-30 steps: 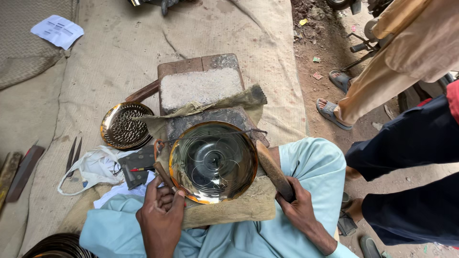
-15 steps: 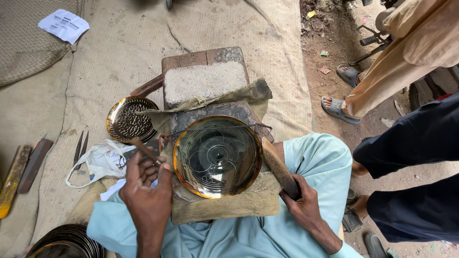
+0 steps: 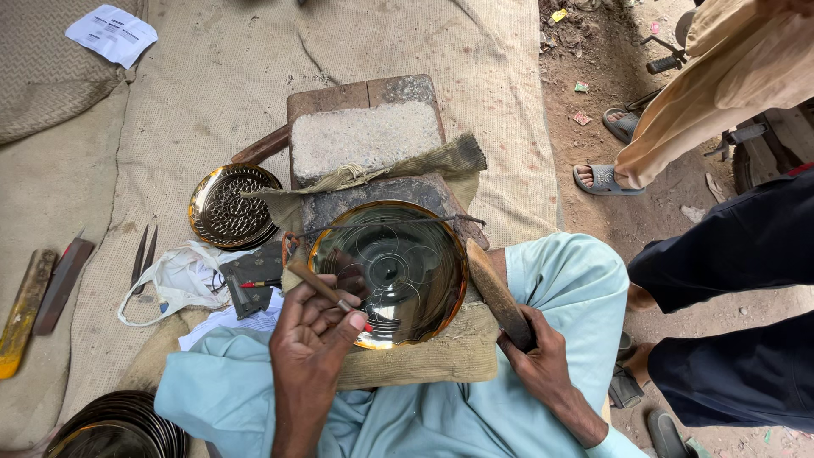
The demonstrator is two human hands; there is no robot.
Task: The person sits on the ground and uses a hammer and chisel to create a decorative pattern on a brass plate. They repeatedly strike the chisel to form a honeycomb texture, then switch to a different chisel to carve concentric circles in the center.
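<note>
A shiny round brass plate (image 3: 398, 267) lies on a padded cloth over my lap, with faint curved lines scribed on its face. My left hand (image 3: 309, 343) holds a thin metal punch (image 3: 318, 284) at the plate's left rim, tip angled down toward the plate. My right hand (image 3: 538, 360) grips a wooden mallet (image 3: 496, 288) that rests along the plate's right edge. A wire clamp crosses the plate's top.
A stone block on a wooden block (image 3: 365, 140) stands just beyond the plate. An engraved brass plate (image 3: 231, 205) lies to the left, near a plastic bag (image 3: 174, 276), scissors and files (image 3: 38, 293). Stacked plates (image 3: 114, 428) sit bottom left. Two people stand at the right.
My left hand has picked up the thin punch from the left side and brought it to the plate's left rim. The right hand and mallet stay in place.
</note>
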